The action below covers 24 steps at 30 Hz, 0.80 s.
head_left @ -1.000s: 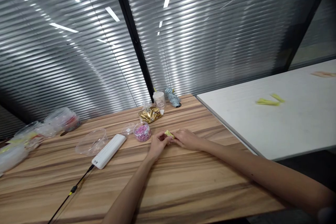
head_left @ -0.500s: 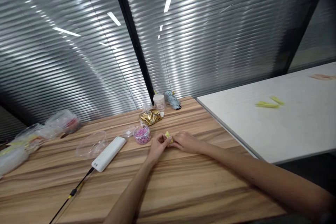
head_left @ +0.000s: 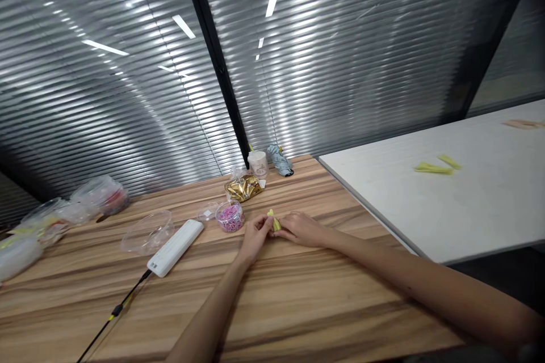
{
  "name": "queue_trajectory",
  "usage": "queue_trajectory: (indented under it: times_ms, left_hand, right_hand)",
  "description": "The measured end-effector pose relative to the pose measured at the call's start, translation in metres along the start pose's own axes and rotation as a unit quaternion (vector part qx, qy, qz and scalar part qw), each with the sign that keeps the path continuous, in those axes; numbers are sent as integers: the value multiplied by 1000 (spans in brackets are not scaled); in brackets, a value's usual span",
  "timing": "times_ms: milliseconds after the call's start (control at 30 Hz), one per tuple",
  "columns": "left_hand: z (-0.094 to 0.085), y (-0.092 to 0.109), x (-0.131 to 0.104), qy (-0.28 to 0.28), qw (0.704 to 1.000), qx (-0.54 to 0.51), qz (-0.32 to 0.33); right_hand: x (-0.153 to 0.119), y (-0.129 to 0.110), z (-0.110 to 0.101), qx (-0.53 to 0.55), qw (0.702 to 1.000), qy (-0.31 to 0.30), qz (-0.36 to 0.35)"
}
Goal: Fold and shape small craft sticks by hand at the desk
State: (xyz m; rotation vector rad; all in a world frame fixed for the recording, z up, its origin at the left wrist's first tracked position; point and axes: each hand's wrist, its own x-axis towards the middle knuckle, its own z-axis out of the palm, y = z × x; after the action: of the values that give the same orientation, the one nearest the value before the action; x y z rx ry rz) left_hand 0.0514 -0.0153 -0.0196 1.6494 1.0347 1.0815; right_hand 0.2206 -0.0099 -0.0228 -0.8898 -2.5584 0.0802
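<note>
Here, just below the centre of the frame, two hands meet over a small yellow piece [head_left: 276, 224]. The left hand [head_left: 254, 235] has it pinched between thumb and fingers, and the right hand [head_left: 304, 229] closes its fingertips on it from the other side, a narrow grip on both sides. Its pale top pokes up between them, low over the wooden desk [head_left: 332, 295].

Just left of the left hand sits a clear tub [head_left: 230, 216] full of pink and purple bits, a clear lid [head_left: 207, 212] beside it. Behind that, near mid-frame, a gold packet [head_left: 243, 188], then a white cup [head_left: 258, 164] and a crumpled blue-grey bundle [head_left: 280, 161]. Over to the left of centre, a white power strip-like block [head_left: 175, 248] with a black cable [head_left: 102, 329] running to the bottom edge, and a clear bowl [head_left: 147, 232] next to it. Out on the right, yellow strips [head_left: 433, 168] lie on the white desk [head_left: 468, 215].
</note>
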Motion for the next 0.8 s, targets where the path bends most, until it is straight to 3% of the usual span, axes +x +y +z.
queue_trajectory:
  times_ms: [800]
  left_hand:
    - [4,5,-1,7,1000,-16,-6]
  right_hand:
    - [1,2,3,-17,1000,-6,11]
